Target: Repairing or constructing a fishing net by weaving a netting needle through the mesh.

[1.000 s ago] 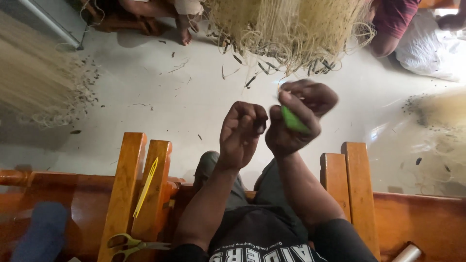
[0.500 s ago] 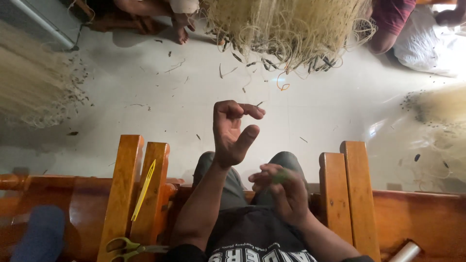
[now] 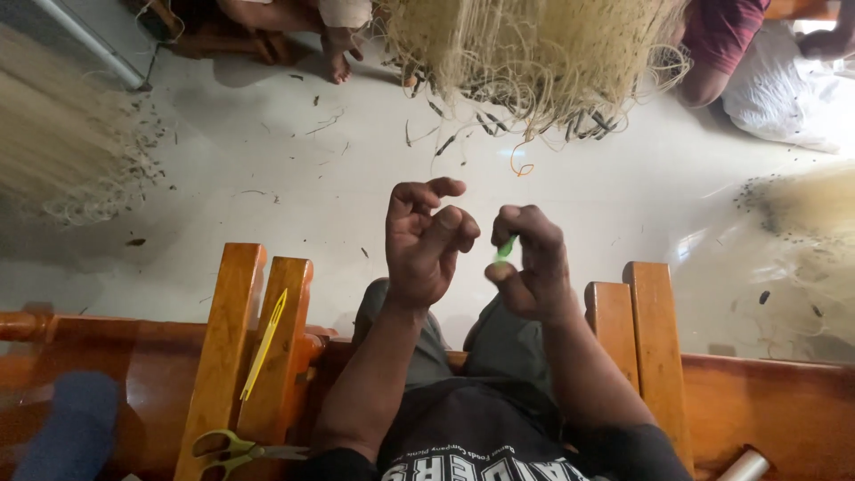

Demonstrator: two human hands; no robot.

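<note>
Right hand [image 3: 527,272] pinches a small green tool [image 3: 505,248] btwn thumb and curled fingers, clamped on it. Left hand [image 3: 427,240] just beside, fingers bent and loosely apart, holding nothing I can make out; maybe a fine strand runs btwn the hands, too thin to tell. Work looks mid-way: pale netting [image 3: 534,53] hangs well beyond the fingertips, frayed ends loose, trimmings on the floor [image 3: 267,160]. Room: open floor ahead of the fingers, wooden bench slats [image 3: 240,347] near on both sides below the wrists. Yellow needle [image 3: 264,343] and scissors [image 3: 236,447] lie well apart to the left.
</note>
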